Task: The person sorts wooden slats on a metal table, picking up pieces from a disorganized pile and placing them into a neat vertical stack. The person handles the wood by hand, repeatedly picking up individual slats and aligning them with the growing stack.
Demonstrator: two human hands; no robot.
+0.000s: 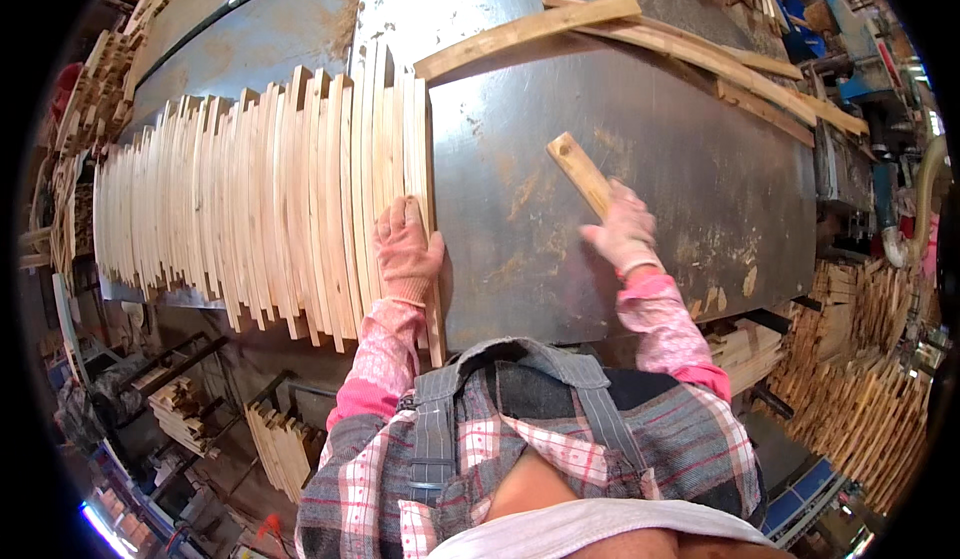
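Observation:
A long row of pale wooden strips (240, 199) stands packed side by side across the left half of the metal table. On the right end of that row lies my left hand (407, 251), in a pinkish work glove, its fingers stretched flat along the strips. My right hand (627, 229), gloved too, is closed around the near end of a short wooden block (580, 172). The block points away and to the left over the bare metal, apart from the row. Part of its near end is hidden by my fingers.
Several longer wooden boards (530, 34) lie crossed at the far side of the metal table (510, 279). Below the table's right end are stacks of wood (850, 399), and more bundled strips (280, 449) rest on racks at lower left. Machinery with a hose (932, 174) stands at right.

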